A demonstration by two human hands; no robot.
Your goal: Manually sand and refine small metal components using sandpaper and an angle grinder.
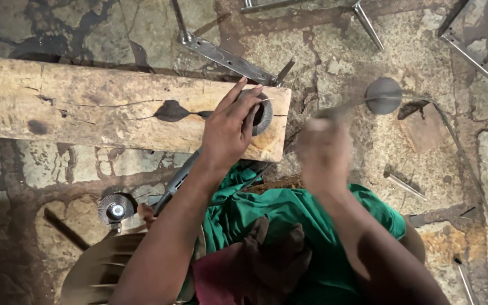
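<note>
Ideally, left hand (230, 127) fingers clamp the flap disc (262, 116) on the plank (86, 104); right hand (323, 149), beside it, blurred, grip unclear.

A flap disc (262, 116) on a grinder (179, 179) is pressed against a wooden plank (86, 107) by the left hand (230, 130); the blurred right hand (324, 149) is raised beside it.
</note>
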